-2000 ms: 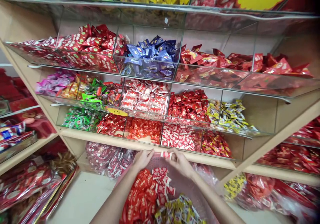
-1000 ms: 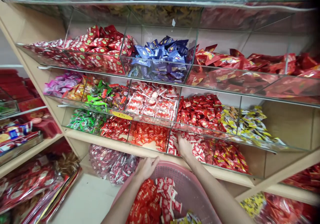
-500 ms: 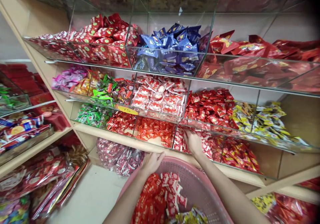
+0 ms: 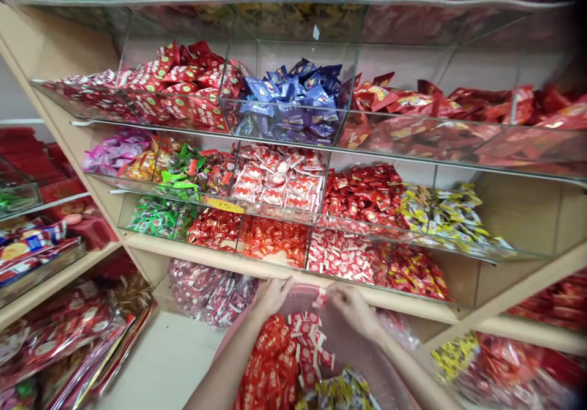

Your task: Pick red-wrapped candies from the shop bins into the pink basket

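My left hand grips the far rim of a pink perforated plastic basket, its fingers closed over the edge. Over the basket's far right side, my right hand pinches a red-and-white wrapped candy; whether it holds more is hidden. Inside the basket lie red-wrapped candies, a heap of red-and-white candies and yellow-wrapped candies. Just beyond my right hand, a glass-fronted bin holds matching red-and-white candies.
Shelves with glass dividers hold blue packets, red packets and green candies. A wooden shelf edge runs just past the basket. Bagged candies sit below it, above pale floor.
My right hand has come back from the red-and-white candy bin to above the basket with candy in its fingers. My left hand stays on the rim. The view has shifted slightly.
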### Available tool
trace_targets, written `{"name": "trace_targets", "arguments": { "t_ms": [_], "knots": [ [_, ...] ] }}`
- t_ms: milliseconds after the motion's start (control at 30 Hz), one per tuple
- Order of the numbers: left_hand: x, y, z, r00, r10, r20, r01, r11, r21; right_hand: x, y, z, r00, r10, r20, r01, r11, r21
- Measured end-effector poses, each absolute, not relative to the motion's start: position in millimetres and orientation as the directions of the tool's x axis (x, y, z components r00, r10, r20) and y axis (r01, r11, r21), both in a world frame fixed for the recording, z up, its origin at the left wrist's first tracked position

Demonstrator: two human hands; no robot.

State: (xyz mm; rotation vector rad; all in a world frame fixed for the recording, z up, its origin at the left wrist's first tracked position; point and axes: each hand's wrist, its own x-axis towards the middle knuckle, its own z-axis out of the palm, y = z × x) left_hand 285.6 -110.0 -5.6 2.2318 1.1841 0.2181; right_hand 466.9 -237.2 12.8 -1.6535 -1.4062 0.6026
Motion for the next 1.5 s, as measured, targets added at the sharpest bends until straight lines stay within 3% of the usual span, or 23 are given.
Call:
{"name": "trace_targets", "arguments": {
  "t_ms": [67,167,333,433,567,733,867,1000,1167,1367,1500],
  "knots": [
    [285.6,-110.0,-6.7,0.613,0.788,-0.054,0.669,-0.481,0.567,457.8,-244.0,-4.8,0.11,0.994,0.008,0.53,-0.052,-0.846],
    [285.3,-110.2,-8.2,0.615,0.788,-0.033,0.668,-0.498,0.553,445.5,-248.5,-30.1,0.072,0.985,-0.16,0.517,-0.174,-0.838],
    [284.1,-110.5,-6.9,0.616,0.787,-0.038,0.665,-0.493,0.561,439.2,-247.6,-41.4,0.038,0.97,-0.24,0.504,-0.226,-0.834],
    [283.5,-109.2,-7.3,0.62,0.783,-0.044,0.666,-0.496,0.557,452.8,-243.6,-19.4,0.094,0.982,-0.164,0.515,-0.189,-0.836],
    [283.8,-106.5,-11.1,0.625,0.78,-0.024,0.646,-0.499,0.578,491.3,-232.2,21.9,0.251,0.962,0.105,0.655,-0.089,-0.75],
    [284.9,-106.4,-13.4,0.618,0.786,-0.005,0.647,-0.505,0.571,527.2,-209.6,46.2,0.554,0.797,0.24,0.786,-0.406,-0.466],
    [285.2,-108.1,-10.6,0.608,0.794,-0.011,0.664,-0.501,0.555,524.7,-190.5,46.4,0.613,0.763,0.205,0.786,-0.564,-0.252],
    [285.5,-108.7,-8.3,0.603,0.798,-0.025,0.677,-0.494,0.545,516.0,-181.0,41.9,0.633,0.75,0.19,0.774,-0.617,-0.143],
    [286.7,-108.1,-7.5,0.59,0.807,-0.038,0.687,-0.476,0.549,512.2,-179.5,36.2,0.632,0.746,0.21,0.774,-0.622,-0.12],
    [287.2,-107.0,-10.4,0.598,0.801,-0.039,0.689,-0.488,0.535,512.6,-188.6,41.6,0.665,0.71,0.23,0.747,-0.634,-0.202],
    [286.9,-106.7,-12.1,0.605,0.795,-0.039,0.683,-0.493,0.539,503.9,-209.7,47.5,0.571,0.765,0.3,0.813,-0.473,-0.341]
  ]
}}
